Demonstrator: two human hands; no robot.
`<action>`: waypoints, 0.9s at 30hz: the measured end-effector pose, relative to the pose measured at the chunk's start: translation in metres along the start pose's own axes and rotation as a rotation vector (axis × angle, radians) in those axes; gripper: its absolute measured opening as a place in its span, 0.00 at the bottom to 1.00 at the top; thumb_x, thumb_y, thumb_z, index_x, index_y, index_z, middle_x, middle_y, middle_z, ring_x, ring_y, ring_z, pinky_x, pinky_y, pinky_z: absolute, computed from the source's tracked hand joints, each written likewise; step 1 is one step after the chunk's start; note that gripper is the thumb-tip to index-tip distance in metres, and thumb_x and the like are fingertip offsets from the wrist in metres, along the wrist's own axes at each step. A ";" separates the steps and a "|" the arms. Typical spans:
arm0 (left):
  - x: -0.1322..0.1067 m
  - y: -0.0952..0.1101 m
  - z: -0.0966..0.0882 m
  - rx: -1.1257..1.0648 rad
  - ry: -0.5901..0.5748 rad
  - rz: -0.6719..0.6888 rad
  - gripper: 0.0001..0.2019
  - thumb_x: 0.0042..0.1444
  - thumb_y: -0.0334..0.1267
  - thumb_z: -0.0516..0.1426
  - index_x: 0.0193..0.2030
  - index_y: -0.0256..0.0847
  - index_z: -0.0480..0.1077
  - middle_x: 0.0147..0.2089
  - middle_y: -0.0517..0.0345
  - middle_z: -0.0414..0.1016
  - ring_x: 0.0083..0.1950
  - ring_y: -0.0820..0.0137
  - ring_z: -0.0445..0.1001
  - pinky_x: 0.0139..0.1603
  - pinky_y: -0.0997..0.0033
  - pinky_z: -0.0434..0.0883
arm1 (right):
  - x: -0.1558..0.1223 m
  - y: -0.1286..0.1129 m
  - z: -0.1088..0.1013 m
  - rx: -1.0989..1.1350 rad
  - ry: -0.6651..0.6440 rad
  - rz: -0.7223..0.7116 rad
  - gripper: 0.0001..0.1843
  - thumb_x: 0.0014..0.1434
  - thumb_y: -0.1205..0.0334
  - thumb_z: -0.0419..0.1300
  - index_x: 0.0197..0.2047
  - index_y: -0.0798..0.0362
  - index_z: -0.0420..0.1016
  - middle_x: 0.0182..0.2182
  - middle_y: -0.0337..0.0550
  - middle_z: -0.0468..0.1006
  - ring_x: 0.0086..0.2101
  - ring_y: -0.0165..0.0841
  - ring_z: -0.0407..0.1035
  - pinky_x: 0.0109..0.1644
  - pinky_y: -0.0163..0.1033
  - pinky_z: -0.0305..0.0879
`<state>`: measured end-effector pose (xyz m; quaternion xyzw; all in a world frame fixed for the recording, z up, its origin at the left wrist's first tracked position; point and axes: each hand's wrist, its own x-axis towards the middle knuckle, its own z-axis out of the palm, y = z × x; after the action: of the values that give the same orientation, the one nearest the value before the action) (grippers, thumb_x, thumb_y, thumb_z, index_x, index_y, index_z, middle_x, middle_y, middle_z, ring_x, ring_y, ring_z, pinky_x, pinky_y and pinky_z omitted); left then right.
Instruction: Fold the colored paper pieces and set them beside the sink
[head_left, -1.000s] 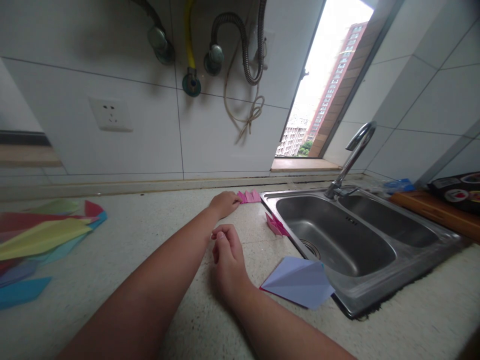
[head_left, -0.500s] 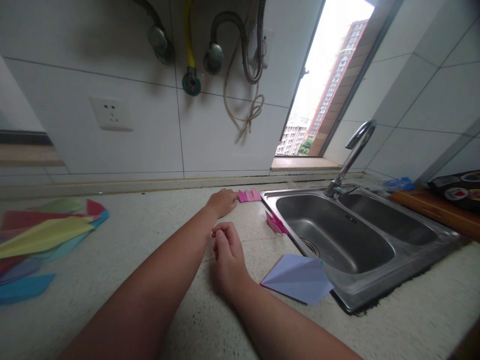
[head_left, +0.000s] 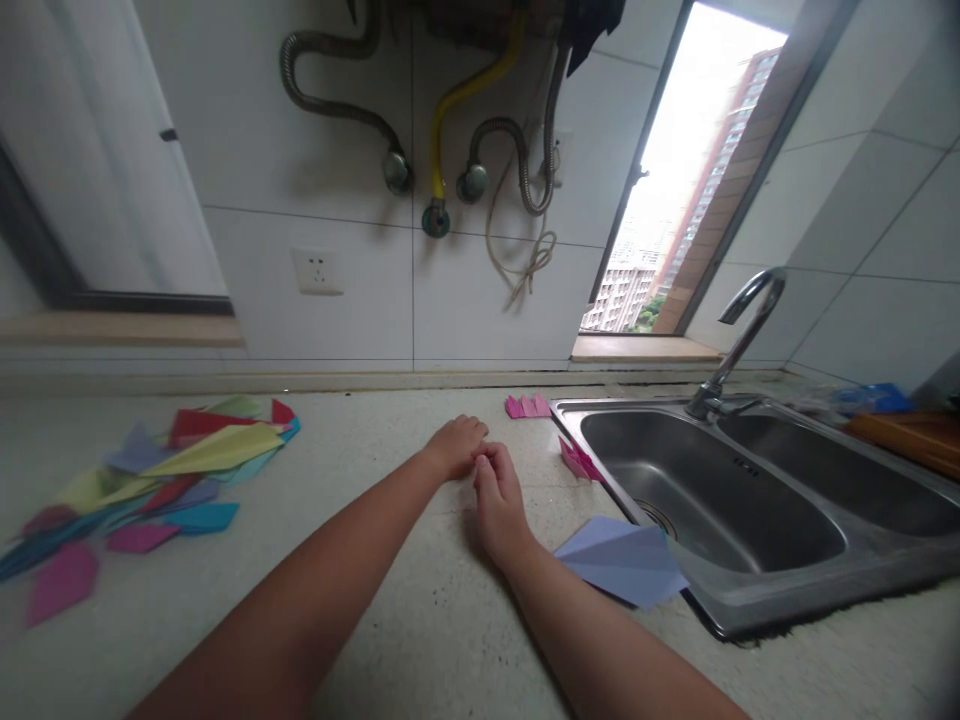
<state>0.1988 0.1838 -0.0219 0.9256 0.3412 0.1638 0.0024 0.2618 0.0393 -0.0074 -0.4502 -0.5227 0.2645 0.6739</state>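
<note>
At surface [head_left: 450, 650] centre: left hand [head_left: 456, 447] and right hand [head_left: 499, 500], fingers curled; contents, if any, cannot be told.
Pink folded paper [head_left: 527, 406] sits at one o'clock, beside the sink [head_left: 720, 500], presumably within easy reach.

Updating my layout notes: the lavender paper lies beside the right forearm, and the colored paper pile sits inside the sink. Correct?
No: the head view shows the colored paper pile on the counter at left, not inside the sink. The lavender paper does lie beside the right forearm.
</note>
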 end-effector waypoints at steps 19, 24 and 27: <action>-0.270 0.007 -0.097 -0.129 -0.115 0.049 0.26 0.65 0.39 0.48 0.70 0.51 0.53 0.72 0.56 0.53 0.72 0.62 0.52 0.71 0.53 0.50 | 0.000 0.011 0.007 -0.624 -0.417 -0.127 0.10 0.64 0.59 0.49 0.36 0.52 0.69 0.31 0.40 0.73 0.32 0.32 0.65 0.38 0.37 0.58; -0.303 0.002 -0.113 -0.162 -0.080 0.049 0.24 0.63 0.35 0.50 0.66 0.49 0.60 0.69 0.57 0.60 0.69 0.65 0.57 0.70 0.57 0.54 | -0.010 -0.003 0.020 -0.949 -0.590 -0.221 0.10 0.64 0.61 0.49 0.37 0.53 0.70 0.34 0.43 0.75 0.37 0.33 0.67 0.41 0.35 0.55; -0.305 -0.002 -0.114 -0.174 -0.044 0.044 0.22 0.61 0.34 0.51 0.62 0.46 0.65 0.66 0.55 0.65 0.67 0.64 0.62 0.68 0.57 0.57 | -0.012 -0.007 0.028 -1.070 -0.619 -0.252 0.11 0.64 0.60 0.49 0.38 0.54 0.70 0.36 0.45 0.75 0.38 0.33 0.67 0.41 0.35 0.54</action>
<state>-0.0549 -0.0203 -0.0061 0.9326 0.3049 0.1725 0.0867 0.2309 0.0357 -0.0056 -0.5626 -0.8024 0.0029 0.1989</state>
